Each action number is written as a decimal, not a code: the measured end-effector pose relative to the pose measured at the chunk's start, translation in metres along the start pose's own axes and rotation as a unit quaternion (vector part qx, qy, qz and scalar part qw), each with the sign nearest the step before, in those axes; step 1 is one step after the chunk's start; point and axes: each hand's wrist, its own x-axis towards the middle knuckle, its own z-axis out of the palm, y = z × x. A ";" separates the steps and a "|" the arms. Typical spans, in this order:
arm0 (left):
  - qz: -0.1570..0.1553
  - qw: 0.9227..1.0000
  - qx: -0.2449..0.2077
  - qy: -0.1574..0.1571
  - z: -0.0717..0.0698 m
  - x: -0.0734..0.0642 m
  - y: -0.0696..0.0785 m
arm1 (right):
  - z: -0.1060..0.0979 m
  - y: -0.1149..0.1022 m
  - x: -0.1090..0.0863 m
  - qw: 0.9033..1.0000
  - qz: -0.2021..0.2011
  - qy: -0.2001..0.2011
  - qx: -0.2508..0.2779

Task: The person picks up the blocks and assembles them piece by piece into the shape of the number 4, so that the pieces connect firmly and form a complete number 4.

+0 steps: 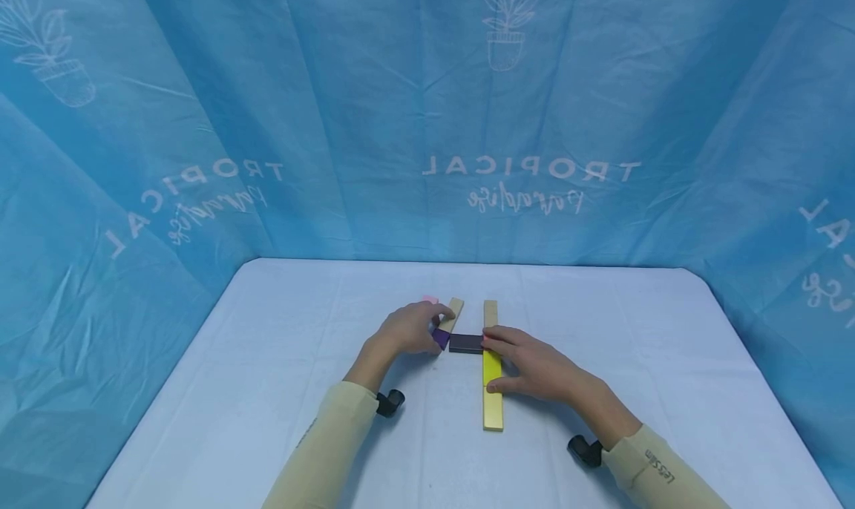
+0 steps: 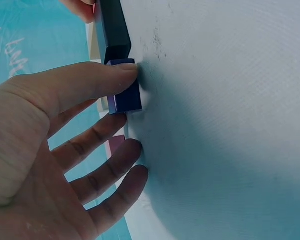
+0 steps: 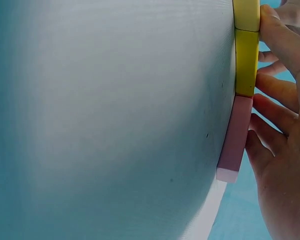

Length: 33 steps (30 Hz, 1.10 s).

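My left hand (image 1: 409, 328) pinches a small purple block (image 1: 441, 337), with the thumb (image 2: 122, 79) on its near face and the other fingers spread behind. This block lies against the left end of a black block (image 1: 466, 343). My right hand (image 1: 534, 362) touches a straight row of blocks with its thumb and fingers, all loosely extended. In that row are a pale yellow block (image 1: 493, 410), a bright yellow block (image 1: 492, 372) and, farthest away, a tan block (image 1: 490, 312). The right wrist view shows a pink block (image 3: 235, 140) beside the fingertips. The black block's right end meets the row.
A slanted tan block (image 1: 456, 309) lies just beyond the left fingers, and a pink block (image 1: 430, 299) shows partly behind that hand. A white cloth covers the table (image 1: 267, 435). Blue printed curtains (image 1: 374, 123) hang at the back and both sides.
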 end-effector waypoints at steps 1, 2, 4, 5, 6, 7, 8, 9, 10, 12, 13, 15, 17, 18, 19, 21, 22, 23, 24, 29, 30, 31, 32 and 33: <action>-0.001 1.000 0.000 0.001 0.000 0.000 0.000 | 0.000 0.000 0.000 1.000 0.000 0.000 0.000; -0.001 1.000 0.000 0.001 0.001 0.000 0.000 | 0.000 0.000 0.000 1.000 0.000 0.000 0.001; -0.001 1.000 0.001 0.003 0.001 0.000 0.000 | 0.001 0.001 0.000 1.000 0.000 0.000 0.000; 0.000 1.000 0.002 0.003 0.001 0.000 0.000 | 0.001 0.001 0.000 1.000 0.000 0.000 0.000; 0.002 1.000 0.002 0.004 0.002 0.000 0.000 | 0.001 0.002 0.000 1.000 0.000 0.000 -0.001; 0.002 1.000 0.002 0.005 0.002 0.000 0.000 | 0.001 0.002 0.000 1.000 0.000 0.001 -0.001; 0.003 1.000 0.002 0.005 0.001 0.000 0.001 | 0.002 0.002 0.000 1.000 0.001 0.001 -0.002; 0.003 1.000 0.001 0.005 0.001 0.000 0.001 | 0.002 0.003 -0.001 1.000 0.001 0.001 -0.003; 0.003 1.000 0.001 0.004 0.001 0.000 0.001 | 0.002 0.003 -0.001 1.000 0.000 0.002 -0.003; 0.002 1.000 -0.003 -0.001 0.001 0.000 0.001 | 0.002 0.003 -0.001 1.000 0.000 0.002 -0.001; 0.002 1.000 -0.005 -0.005 0.000 0.000 0.000 | 0.002 0.002 -0.001 1.000 0.000 0.002 0.000; 0.003 1.000 -0.008 -0.011 -0.001 0.000 -0.002 | 0.002 0.002 -0.002 1.000 -0.001 0.002 0.002; 0.002 1.000 -0.016 -0.009 -0.004 0.000 -0.004 | 0.001 0.001 -0.002 1.000 -0.002 0.001 0.002; 0.002 1.000 -0.021 -0.005 -0.005 0.000 -0.006 | 0.000 0.001 -0.002 1.000 -0.002 0.001 0.002; 0.001 1.000 -0.027 0.002 -0.007 0.000 -0.008 | 0.000 0.001 -0.001 1.000 -0.001 0.001 0.000; 0.000 0.999 -0.035 0.024 -0.010 0.000 -0.011 | -0.001 0.001 -0.001 1.000 0.001 0.001 -0.002; -0.002 0.999 -0.039 0.036 -0.011 0.000 -0.013 | -0.001 0.001 -0.001 1.000 0.001 0.001 -0.004; -0.005 0.998 -0.040 0.049 -0.011 0.000 -0.014 | -0.001 0.001 -0.001 1.000 0.001 0.001 -0.005; -0.007 0.997 -0.039 0.062 -0.012 0.000 -0.016 | -0.002 0.001 -0.001 1.000 0.001 0.001 -0.004; -0.017 0.992 -0.023 0.120 -0.012 0.005 -0.020 | -0.002 0.000 0.000 1.000 0.000 -0.002 0.002; -0.018 0.991 -0.020 0.128 -0.011 0.006 -0.021 | -0.002 0.000 0.000 1.000 0.000 -0.003 0.002; -0.019 0.991 -0.018 0.133 -0.011 0.008 -0.021 | -0.001 0.000 0.000 1.000 0.000 -0.004 0.002; -0.020 0.990 -0.017 0.137 -0.011 0.010 -0.022 | -0.001 0.000 0.000 1.000 0.000 -0.004 0.003; -0.022 0.990 -0.016 0.139 -0.010 0.012 -0.023 | -0.001 0.000 0.000 1.000 0.000 -0.005 0.003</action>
